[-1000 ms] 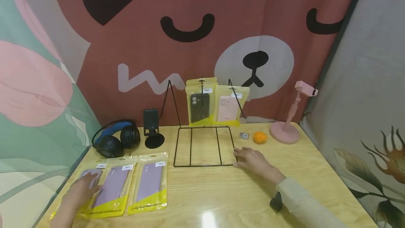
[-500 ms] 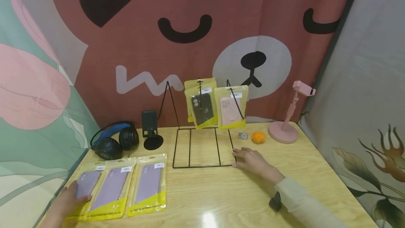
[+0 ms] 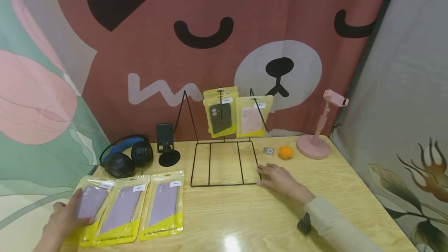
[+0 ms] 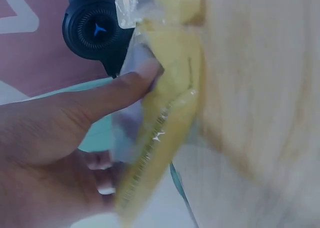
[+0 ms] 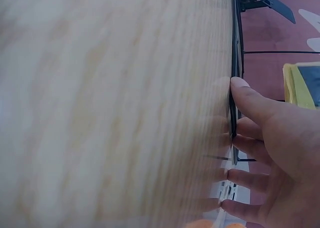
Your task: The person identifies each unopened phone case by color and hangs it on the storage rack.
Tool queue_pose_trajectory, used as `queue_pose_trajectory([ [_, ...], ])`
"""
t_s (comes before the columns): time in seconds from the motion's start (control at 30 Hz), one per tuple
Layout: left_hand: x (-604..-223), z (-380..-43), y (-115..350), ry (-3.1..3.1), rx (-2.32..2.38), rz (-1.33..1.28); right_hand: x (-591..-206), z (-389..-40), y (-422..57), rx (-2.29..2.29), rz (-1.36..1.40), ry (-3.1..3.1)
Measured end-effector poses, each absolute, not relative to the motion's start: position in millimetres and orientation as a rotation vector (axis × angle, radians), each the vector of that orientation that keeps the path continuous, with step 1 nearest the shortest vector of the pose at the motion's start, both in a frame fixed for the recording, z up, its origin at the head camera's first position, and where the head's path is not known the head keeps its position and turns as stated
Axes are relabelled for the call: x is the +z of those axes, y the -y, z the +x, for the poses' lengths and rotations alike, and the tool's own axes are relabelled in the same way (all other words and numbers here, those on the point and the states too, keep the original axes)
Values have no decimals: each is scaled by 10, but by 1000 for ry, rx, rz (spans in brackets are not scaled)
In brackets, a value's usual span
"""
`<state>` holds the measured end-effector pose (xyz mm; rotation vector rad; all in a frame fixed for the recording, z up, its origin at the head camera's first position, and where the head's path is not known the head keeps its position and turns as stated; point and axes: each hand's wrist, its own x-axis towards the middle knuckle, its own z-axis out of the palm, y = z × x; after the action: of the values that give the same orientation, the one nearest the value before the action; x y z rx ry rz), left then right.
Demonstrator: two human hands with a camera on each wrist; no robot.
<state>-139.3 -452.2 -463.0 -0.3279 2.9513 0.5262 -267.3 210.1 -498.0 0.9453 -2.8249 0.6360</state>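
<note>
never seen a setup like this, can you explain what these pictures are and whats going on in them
There is no machine here, just a person's two bare hands. The wide picture comes from a camera worn on the head; the two closer ones come from cameras on each wrist. On the wooden table are headphones, a small black stand, a pink stand, an orange ball-like thing and two yellow packets with purple phone cases. The left hand holds a third packet. The right hand touches the right side of a black wire rack, where more packets hang.
</note>
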Motion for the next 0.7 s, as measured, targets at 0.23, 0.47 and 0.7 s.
queue_pose_trajectory([
  [0.23, -4575, -1333, 4561, -3246, 438, -100, -4988, -2667, -2090, 632, 925, 2841],
  [0.47, -4401, -1180, 4479, -3470, 585, -113, -5004, -2662, -2089, 629, 948, 2812],
  [0.7, -4129, -1040, 4231, -3478, 851, -609, -5001, -2662, -2098, 630, 937, 2809],
])
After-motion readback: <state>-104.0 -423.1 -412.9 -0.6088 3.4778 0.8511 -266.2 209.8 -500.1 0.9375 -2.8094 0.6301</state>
